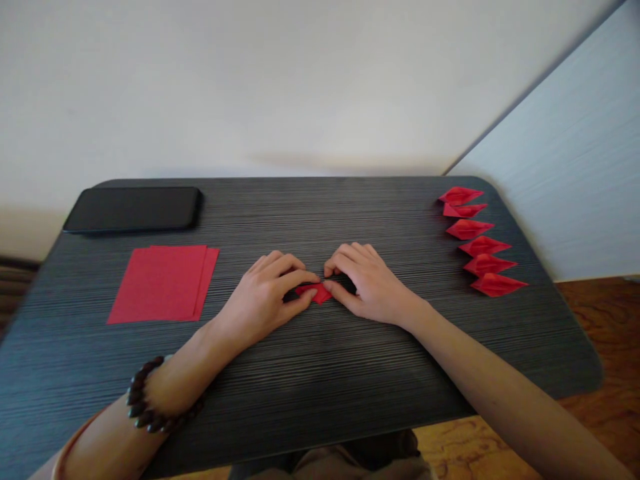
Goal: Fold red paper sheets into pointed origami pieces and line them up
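Observation:
A small folded piece of red paper (321,293) lies near the middle of the dark table, partly covered by my fingers. My left hand (267,287) pinches its left side between thumb and forefinger. On the opposite side, my right hand (367,283) has its thumb pressed on the paper's right end, with the other fingers curled above it. Both hands rest low on the tabletop. Fingertips hide the paper's outer ends, so its full shape cannot be made out.
Flat red paper sheets (160,283) lie stacked at the left. Behind them is a black phone (135,209). Several folded red paper boats (485,247) stand in a column along the right of the dark table (320,213). A wall (300,87) rises behind.

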The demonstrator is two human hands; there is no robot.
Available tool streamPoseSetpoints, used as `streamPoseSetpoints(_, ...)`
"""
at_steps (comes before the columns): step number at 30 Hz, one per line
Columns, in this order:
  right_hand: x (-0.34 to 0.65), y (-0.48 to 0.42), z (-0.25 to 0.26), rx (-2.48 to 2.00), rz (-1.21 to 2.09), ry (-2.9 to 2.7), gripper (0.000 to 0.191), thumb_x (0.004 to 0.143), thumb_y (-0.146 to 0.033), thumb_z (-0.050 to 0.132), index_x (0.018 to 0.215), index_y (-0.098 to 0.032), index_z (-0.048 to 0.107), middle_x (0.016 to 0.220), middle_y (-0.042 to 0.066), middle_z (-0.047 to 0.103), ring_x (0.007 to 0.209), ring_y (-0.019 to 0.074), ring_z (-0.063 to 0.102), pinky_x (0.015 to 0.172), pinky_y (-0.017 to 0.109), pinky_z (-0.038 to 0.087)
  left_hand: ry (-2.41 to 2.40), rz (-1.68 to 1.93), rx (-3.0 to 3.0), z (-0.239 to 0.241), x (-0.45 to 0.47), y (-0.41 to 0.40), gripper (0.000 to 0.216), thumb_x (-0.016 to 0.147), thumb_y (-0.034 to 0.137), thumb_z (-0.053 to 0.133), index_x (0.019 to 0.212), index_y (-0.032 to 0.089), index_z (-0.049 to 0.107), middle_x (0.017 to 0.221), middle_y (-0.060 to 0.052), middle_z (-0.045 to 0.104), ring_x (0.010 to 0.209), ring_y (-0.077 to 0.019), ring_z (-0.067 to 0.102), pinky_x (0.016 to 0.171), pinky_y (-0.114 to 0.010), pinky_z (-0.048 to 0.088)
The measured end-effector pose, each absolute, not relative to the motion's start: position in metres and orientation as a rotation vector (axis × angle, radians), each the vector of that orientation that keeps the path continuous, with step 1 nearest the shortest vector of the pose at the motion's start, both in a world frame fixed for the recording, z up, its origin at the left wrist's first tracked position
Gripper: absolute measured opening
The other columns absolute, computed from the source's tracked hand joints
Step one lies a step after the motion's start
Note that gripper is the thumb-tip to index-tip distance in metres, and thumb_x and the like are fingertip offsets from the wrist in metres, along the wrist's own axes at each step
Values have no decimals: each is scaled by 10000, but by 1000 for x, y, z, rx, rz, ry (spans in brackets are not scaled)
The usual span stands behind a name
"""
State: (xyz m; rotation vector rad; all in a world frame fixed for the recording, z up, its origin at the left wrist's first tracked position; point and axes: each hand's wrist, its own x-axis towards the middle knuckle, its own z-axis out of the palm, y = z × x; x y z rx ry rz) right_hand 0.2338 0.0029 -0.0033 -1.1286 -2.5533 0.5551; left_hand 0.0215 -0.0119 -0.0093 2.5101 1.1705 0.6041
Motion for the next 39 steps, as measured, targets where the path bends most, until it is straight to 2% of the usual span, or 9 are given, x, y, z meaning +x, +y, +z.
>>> streamPoseSetpoints(3,236,4,-3,-1084,584,-2564,293,848,-471,558,930,-190,541,958,47,560,891,204,479,792,334,331,1187,614,2521,-9,21,-12,171,882,259,541,976,183,661,924,-56,614,854,-185,526,801,-353,450)
streamPoseSetpoints(7,238,6,-5,-1079,655,-2516,313,842,-502,566,903,-196,546,946,35,572,887,192,493,788,323,335,1199,643,2518,-9,21,-14,171,884,244,535,984,177,656,956,-64,606,876,-186,528,824,-355,455)
streamPoseSetpoints(14,239,7,-6,-994,799,-2380,182,833,-356,635,861,-200,547,884,3,566,808,139,526,763,298,374,1144,695,2357,-5,22,-14,178,876,243,550,1022,178,629,1018,-60,650,945,-191,558,870,-360,456)
streamPoseSetpoints(19,240,6,-7,-920,853,-2224,112,846,-298,611,850,-208,544,991,33,554,821,135,539,740,284,423,1195,703,2071,-1,24,-15,145,870,270,562,972,209,644,940,-15,686,840,-146,622,777,-278,494)
streamPoseSetpoints(22,240,5,-6,-982,879,-2197,188,835,-348,625,910,-199,539,888,17,596,737,125,545,701,275,417,1241,700,1933,1,24,-16,136,851,287,593,925,216,683,907,-1,712,817,-145,649,760,-267,504)
streamPoseSetpoints(25,240,5,-7,-971,830,-2304,186,882,-367,561,848,-186,587,749,-4,618,706,127,553,712,283,388,1255,718,1770,3,25,-16,130,819,313,638,864,222,720,882,6,735,819,-157,673,797,-280,520)
streamPoseSetpoints(28,240,6,-7,-908,803,-2339,228,921,-343,501,815,-183,624,733,-2,647,689,123,565,703,280,368,1256,740,1603,4,26,-17,142,782,325,677,839,207,731,860,-4,747,814,-177,692,802,-296,544)
streamPoseSetpoints(34,242,8,-5,-884,892,-2297,243,937,-304,477,800,-187,641,735,-9,682,699,116,601,720,272,374,1258,744,1468,5,25,-15,266,792,364,658,995,196,699,852,-23,754,803,-205,705,718,-301,564)
streamPoseSetpoints(39,243,8,-5,-898,926,-2275,275,936,-304,475,758,-190,651,710,-18,692,693,110,612,737,264,386,1277,688,1545,6,24,-15,324,832,376,606,1104,203,636,834,-14,752,752,-178,697,656,-259,539)
